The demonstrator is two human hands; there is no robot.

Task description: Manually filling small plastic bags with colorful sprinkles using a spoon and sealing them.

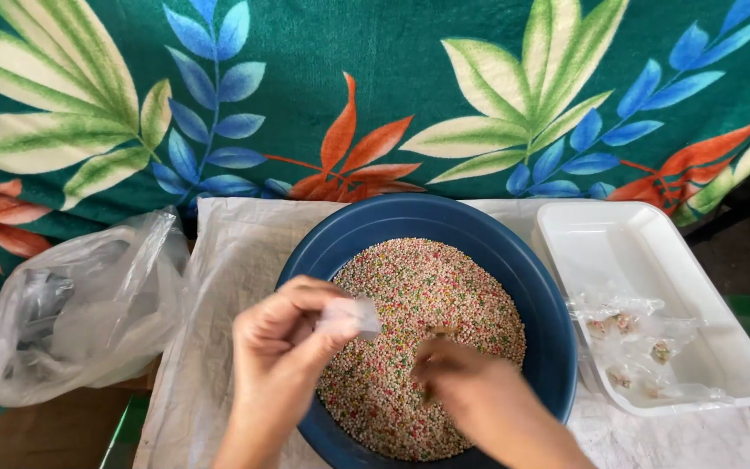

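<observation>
Left hand (284,347) pinches small clear bag (351,316), mouth rightward; right hand (453,373) closed, dipped in sprinkles (418,295).

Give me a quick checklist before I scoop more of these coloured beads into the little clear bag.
1. Small clear plastic bag pinched in left hand: ok.
2. Bag mouth open: cannot tell.
3. Right hand down on the multicoloured beads; scoop in it: cannot tell, blurred.
4. Round blue plastic basin well filled: ok.
5. White rectangular plastic tray beside the basin has room for filled packets: ok.
</observation>
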